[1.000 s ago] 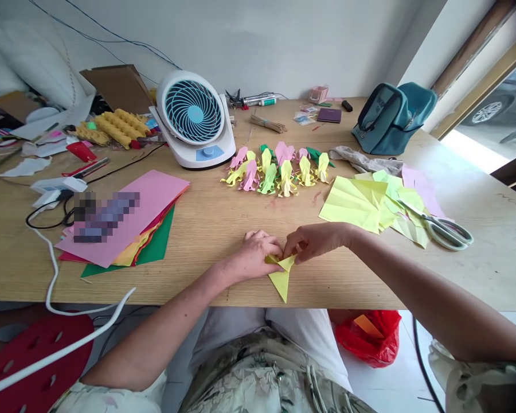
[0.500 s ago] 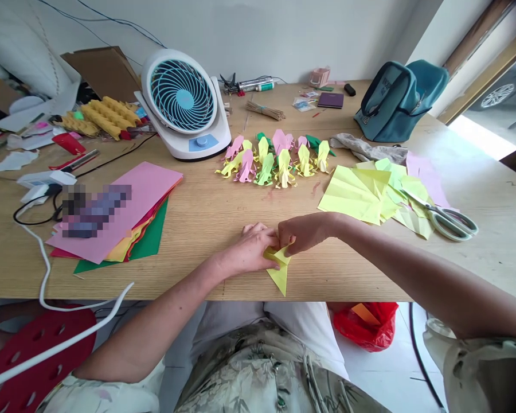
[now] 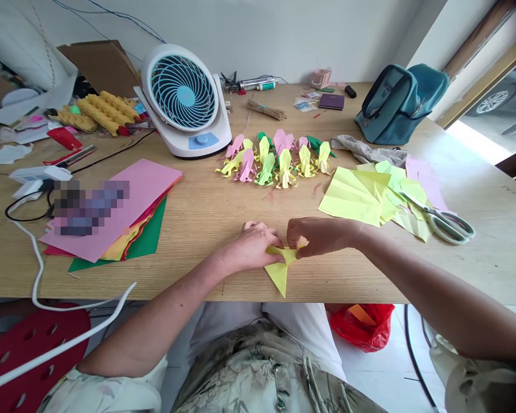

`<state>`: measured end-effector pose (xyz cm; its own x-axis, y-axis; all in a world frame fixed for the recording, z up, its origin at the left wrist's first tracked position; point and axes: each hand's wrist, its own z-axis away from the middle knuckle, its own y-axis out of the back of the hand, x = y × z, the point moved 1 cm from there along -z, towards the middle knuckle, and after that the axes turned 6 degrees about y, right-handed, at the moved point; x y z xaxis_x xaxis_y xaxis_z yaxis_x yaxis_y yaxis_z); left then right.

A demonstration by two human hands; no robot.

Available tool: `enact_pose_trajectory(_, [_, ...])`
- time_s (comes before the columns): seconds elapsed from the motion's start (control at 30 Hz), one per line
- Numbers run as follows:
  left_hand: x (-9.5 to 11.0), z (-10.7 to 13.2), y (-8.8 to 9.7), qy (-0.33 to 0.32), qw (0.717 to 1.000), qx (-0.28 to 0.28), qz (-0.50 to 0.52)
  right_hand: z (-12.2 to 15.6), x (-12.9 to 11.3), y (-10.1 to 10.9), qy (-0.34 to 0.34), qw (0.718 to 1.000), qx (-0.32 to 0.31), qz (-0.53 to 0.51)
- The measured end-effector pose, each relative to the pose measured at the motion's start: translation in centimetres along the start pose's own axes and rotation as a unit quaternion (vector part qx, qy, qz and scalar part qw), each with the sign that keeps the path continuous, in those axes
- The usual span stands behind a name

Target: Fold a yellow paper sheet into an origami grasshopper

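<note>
A folded piece of yellow paper (image 3: pixel 278 276) lies near the front edge of the table, one pointed end facing me. My left hand (image 3: pixel 255 246) grips its left side, with the thumb across the fold and fingertips at the upper edge. On the other side, my right hand (image 3: pixel 322 236) pinches the paper's right corner between thumb and fingers. Parts of the upper fold are hidden under my fingers. Beyond the hands stand several folded paper figures (image 3: pixel 285 167) in yellow, pink and green.
Scissors (image 3: pixel 449 225) rest by loose yellow-green sheets (image 3: pixel 355 192) on the right. Coloured paper (image 3: pixel 144 178) is stacked at left, under a pixelated item. A fan (image 3: pixel 183 94) and a teal bag (image 3: pixel 398 106) stand behind. A white cable (image 3: pixel 36 269) hangs over the table edge.
My right hand has shifted slightly right, away from my left hand, and its fingers have spread into a wider pinch. More of the yellow paper's upper fold now shows between the hands.
</note>
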<state>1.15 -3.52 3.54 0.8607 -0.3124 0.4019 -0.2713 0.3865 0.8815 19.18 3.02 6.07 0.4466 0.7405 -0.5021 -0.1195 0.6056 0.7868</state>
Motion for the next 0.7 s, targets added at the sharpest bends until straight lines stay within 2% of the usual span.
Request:
enact_pose_trajectory(0.27, [-0.3, 0.4, -0.5, -0.029, 0.999, 0.041, -0.016, -0.1, -0.5, -3.1, 0.016, 0.988, 0.139, -0.063])
enact_pose_trajectory(0.37, [-0.7, 0.7, -0.7, -0.04, 0.998, 0.052, -0.019, -0.1, -0.1, -3.7, 0.003, 0.986, 0.147, -0.075])
enact_pose_trajectory(0.53, [-1.1, 0.8, -0.8, -0.045, 0.997, 0.061, -0.016, 0.3, 0.1, -3.6, -0.015, 0.988, 0.137, -0.066])
enact_pose_trajectory(0.7, [-0.8, 0.7, -0.9, -0.042, 0.997, 0.059, -0.012, -0.1, -0.7, -4.0, 0.019, 0.982, 0.175, -0.064])
